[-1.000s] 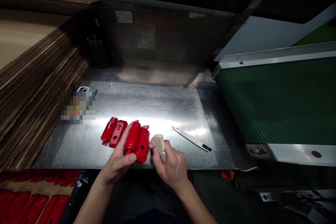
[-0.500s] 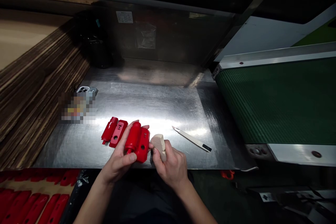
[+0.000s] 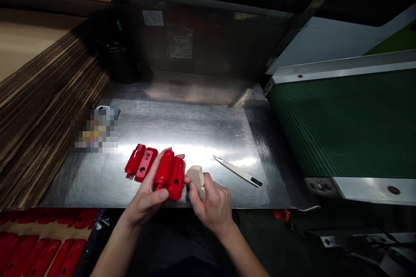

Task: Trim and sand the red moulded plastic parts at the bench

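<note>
My left hand [image 3: 147, 197] is closed around a red plastic housing [image 3: 176, 184], which has a rounded cylinder on one side and a flat face with a dark round hole on the other. The thumb presses on its lower edge. Just to the right, my right hand [image 3: 212, 203] grips a pale, beige block with a rounded top [image 3: 196, 176], perhaps wood or foam. Its fingertips are close to the housing's right side; whether they touch it I cannot tell. Two similar red plastic parts [image 3: 145, 165] lie side by side on the metal table [image 3: 182, 125], left of my left hand.
A white-handled craft knife [image 3: 238, 172] lies right of my hands, blade towards the upper left. Stacked cardboard [image 3: 48, 99] borders the left side, with a pixelated object near it. A green conveyor belt [image 3: 344, 125] runs at right. Red parts [image 3: 39, 253] fill a box lower left.
Both hands keep the same hold and position. Only a very slight shift of the camera view shows.
</note>
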`<state>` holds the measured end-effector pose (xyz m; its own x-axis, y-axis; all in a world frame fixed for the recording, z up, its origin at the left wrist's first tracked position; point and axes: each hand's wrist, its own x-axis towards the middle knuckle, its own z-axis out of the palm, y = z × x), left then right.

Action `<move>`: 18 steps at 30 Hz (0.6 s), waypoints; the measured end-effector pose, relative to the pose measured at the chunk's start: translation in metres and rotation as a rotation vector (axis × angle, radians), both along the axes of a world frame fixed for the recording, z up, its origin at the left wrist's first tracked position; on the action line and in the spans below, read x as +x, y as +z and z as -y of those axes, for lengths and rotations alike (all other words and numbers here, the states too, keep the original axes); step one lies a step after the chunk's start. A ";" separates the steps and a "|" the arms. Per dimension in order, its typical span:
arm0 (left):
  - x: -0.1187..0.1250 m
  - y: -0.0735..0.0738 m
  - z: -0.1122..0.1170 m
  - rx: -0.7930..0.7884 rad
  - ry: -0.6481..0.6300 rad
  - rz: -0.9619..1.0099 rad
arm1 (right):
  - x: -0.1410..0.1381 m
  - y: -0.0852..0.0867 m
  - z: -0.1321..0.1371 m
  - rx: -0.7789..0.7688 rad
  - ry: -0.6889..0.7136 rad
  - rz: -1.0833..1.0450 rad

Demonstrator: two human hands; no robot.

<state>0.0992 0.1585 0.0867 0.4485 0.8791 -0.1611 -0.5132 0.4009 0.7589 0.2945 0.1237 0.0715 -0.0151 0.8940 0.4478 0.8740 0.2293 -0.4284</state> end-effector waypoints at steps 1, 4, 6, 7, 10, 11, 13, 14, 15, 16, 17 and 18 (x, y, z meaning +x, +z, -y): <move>0.000 0.000 0.000 -0.001 -0.002 -0.001 | 0.000 0.000 0.000 -0.002 0.002 -0.001; -0.001 -0.001 0.000 -0.002 -0.009 0.000 | 0.000 0.000 0.000 -0.004 0.004 0.000; -0.001 -0.001 0.000 -0.003 -0.009 0.004 | 0.000 0.000 0.000 -0.002 0.004 0.002; -0.001 -0.001 0.000 -0.004 -0.008 0.006 | 0.000 0.000 0.000 -0.001 0.005 0.004; -0.001 0.000 0.000 -0.005 -0.006 0.009 | 0.000 0.001 0.000 0.001 0.007 0.009; -0.001 0.000 0.000 -0.005 -0.007 0.009 | 0.000 0.001 0.000 0.001 0.007 0.010; -0.001 0.000 0.000 -0.008 -0.010 0.011 | 0.000 0.001 0.000 0.003 0.007 0.012; -0.001 0.000 0.000 -0.010 -0.011 0.013 | 0.000 0.001 0.000 0.004 0.007 0.013; -0.001 0.000 0.000 -0.010 -0.012 0.015 | 0.000 0.002 0.000 0.005 0.007 0.014; -0.001 0.000 0.000 -0.010 -0.013 0.017 | 0.000 0.002 0.000 0.005 0.007 0.015; -0.001 0.000 0.000 -0.010 -0.012 0.019 | 0.000 0.002 -0.001 0.006 0.006 0.015; -0.001 0.000 0.000 -0.009 -0.012 0.021 | 0.000 0.001 -0.001 0.006 0.007 0.016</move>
<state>0.0981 0.1588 0.0869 0.4622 0.8722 -0.1598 -0.5238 0.4140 0.7445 0.2943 0.1243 0.0730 -0.0287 0.8911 0.4530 0.8793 0.2380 -0.4125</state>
